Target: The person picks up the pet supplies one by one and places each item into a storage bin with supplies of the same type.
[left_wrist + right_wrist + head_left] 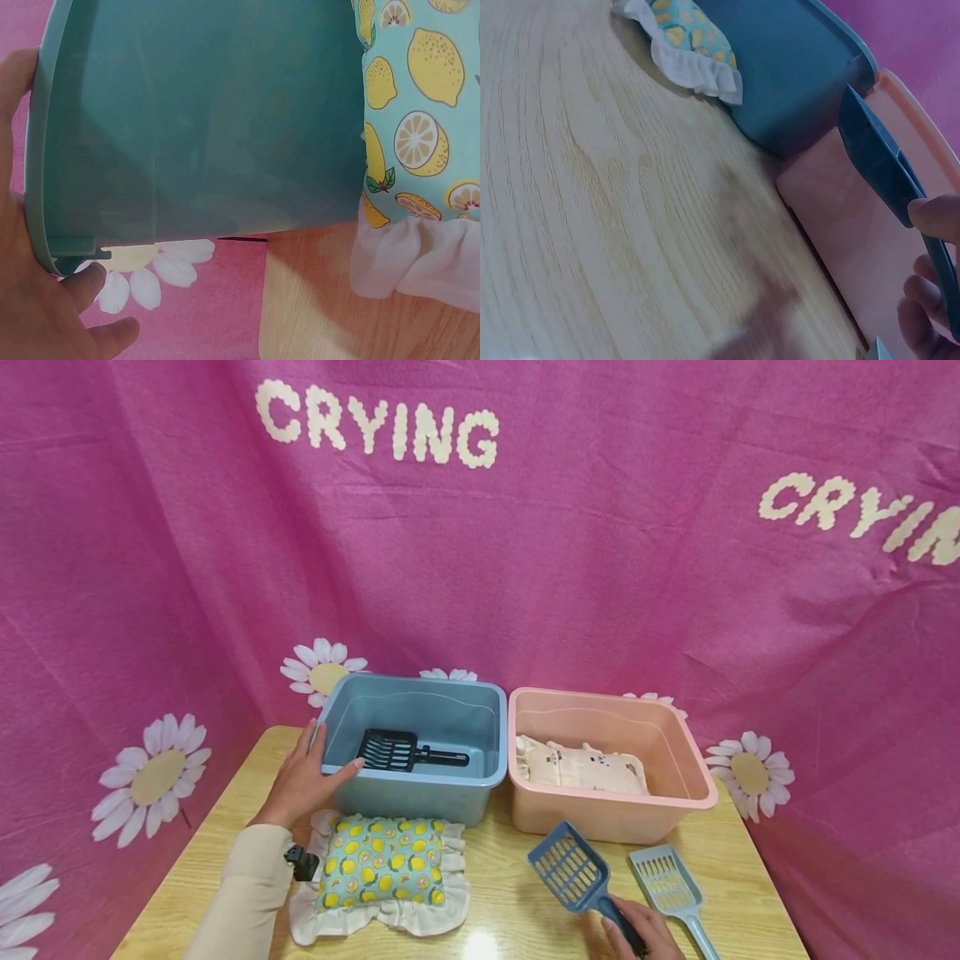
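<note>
My right hand point(637, 931) grips the handle of a dark blue slotted litter scoop point(570, 866), its head raised in front of the pink bin point(600, 817). In the right wrist view the scoop point(877, 154) appears side-on, thumb on its handle. My left hand point(307, 781) rests at the near left corner of the blue bin point(412, 797), thumb across the front rim and fingers along the left side. Inside that bin lies a black slotted scoop point(390, 750). A cream printed cloth item point(585, 768) lies in the pink bin.
A lemon-print cushion point(382, 864) with white ruffles lies before the blue bin, near the left forearm. Right of my right hand is a light blue-grey scoop point(667, 881). Both bins stand side by side on a wooden table point(495, 893), backed by a pink curtain point(600, 568).
</note>
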{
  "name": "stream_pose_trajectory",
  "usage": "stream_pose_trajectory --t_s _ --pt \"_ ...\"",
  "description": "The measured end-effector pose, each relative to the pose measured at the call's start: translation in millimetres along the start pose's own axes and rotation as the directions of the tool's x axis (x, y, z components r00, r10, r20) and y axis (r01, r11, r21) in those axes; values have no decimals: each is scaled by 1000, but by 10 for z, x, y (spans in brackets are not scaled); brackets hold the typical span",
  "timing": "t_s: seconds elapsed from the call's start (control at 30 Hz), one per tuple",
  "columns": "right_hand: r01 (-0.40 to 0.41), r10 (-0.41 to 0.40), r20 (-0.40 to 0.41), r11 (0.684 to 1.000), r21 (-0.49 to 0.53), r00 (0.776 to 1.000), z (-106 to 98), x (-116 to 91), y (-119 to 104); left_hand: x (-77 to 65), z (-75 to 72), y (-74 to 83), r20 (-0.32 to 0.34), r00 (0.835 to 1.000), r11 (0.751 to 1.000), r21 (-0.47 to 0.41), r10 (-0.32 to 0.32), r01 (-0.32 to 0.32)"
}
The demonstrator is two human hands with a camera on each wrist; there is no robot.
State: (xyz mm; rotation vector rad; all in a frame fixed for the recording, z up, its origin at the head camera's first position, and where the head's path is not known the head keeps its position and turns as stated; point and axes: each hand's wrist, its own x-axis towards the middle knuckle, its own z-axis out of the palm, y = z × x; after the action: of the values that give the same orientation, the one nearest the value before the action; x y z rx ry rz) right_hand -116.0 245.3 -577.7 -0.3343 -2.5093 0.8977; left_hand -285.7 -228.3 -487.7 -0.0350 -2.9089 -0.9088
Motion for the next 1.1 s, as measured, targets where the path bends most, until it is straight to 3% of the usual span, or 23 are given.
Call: stream_pose_trajectory --t_s 0.13,0.27,0.8,1.1 --pt "96 -89 -68 991 96 994 23 13 -19 -3 -23 25 3 1000 1000 -3 -8 8" --pt "228 -210 -130 962 150 969 43 39 4 -3 -34 30 6 1000 1000 -7 -6 6" --pt "245 -219 -129 942 231 967 26 93 -171 -18 5 -3 10 1000 1000 -14 1 -1" --pt "393 -353 -184 877 276 917 35 177 -192 -8 7 -9 -4 1000 1000 -6 10 -10"
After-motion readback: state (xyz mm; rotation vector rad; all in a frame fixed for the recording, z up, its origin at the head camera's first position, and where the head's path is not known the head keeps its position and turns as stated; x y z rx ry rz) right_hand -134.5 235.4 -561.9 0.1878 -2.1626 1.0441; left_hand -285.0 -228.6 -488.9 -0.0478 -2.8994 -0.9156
